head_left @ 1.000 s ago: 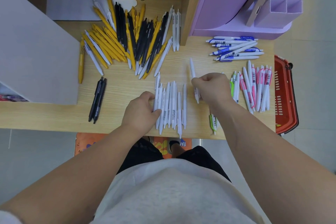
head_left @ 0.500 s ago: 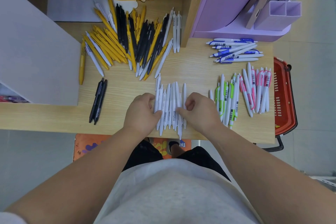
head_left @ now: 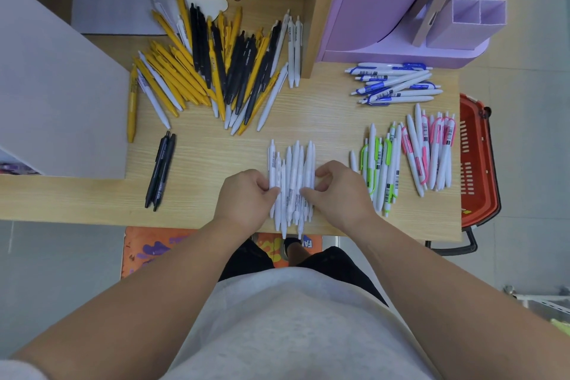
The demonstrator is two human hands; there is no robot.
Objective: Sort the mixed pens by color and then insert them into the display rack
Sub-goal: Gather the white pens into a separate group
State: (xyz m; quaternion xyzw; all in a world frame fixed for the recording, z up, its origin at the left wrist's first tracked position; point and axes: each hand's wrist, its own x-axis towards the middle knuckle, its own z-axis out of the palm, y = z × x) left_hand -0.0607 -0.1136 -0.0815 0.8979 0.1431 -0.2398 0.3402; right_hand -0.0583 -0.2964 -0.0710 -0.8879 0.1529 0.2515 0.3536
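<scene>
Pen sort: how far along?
Done: blue-clip pens, green-clip pens, pink-clip pens and two black pens lie in separate groups. In hand: left hand and right hand grip the white pens. Left: the mixed pile of yellow, black and white, plus racking; square slots of the purple rack look empty.

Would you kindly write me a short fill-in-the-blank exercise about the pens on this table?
1. The bundle of pens gripped between the left hand and the right hand is all ____.
2. The two pens lying alone left of the bundle are ____.
3. The unsorted pile mixes black, white and ____ pens.
4. Right of the green-clipped pens lie pens with ____ clips.
Missing words: white; black; yellow; pink.
</scene>
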